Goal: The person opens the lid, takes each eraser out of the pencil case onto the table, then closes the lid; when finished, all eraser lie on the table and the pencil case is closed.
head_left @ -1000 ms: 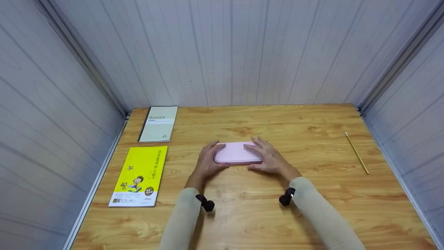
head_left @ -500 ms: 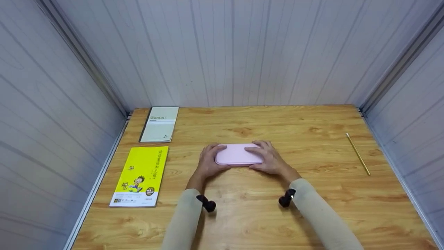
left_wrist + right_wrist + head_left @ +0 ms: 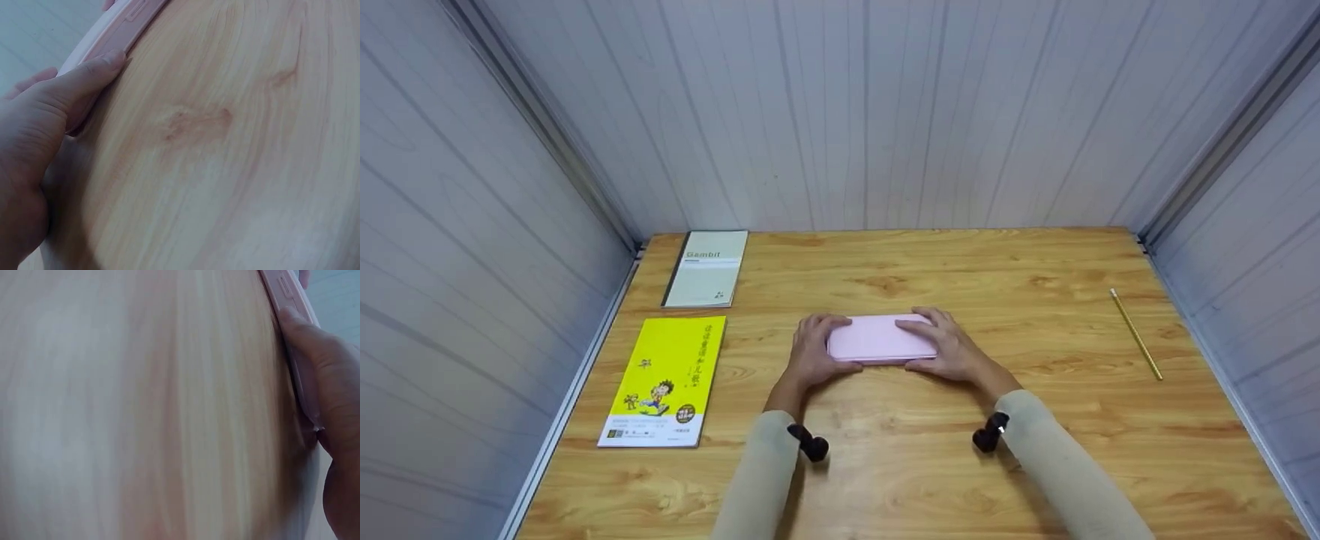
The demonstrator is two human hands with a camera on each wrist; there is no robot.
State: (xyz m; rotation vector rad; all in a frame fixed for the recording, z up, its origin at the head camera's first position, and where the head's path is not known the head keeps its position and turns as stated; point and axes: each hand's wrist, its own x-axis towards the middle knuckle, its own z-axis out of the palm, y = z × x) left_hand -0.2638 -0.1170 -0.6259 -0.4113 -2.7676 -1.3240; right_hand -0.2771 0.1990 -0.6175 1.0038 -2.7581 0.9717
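Note:
A pale pink, round-cornered pencil case (image 3: 879,337) lies flat and closed at the middle of the table in the head view. My left hand (image 3: 816,352) grips its left end, thumb along the near side and fingers over the far edge. At the opposite end my right hand (image 3: 949,349) holds it, one finger across the lid and the thumb on the near side. In the left wrist view the left thumb (image 3: 93,76) presses the case's side wall (image 3: 115,45). A small latch (image 3: 286,285) shows beyond the right thumb (image 3: 304,332) in the right wrist view.
On the left lies a yellow book (image 3: 671,367) with a cartoon child on its cover. Behind it is a grey-white notebook (image 3: 705,270) marked "Gambit". A gold pencil (image 3: 1136,335) rests near the right edge. Pale panel walls (image 3: 877,112) enclose the wooden table (image 3: 900,480).
Both hands have drawn the pencil case slightly toward me and a little to the right, keeping their hold. The books and pencil stay in place.

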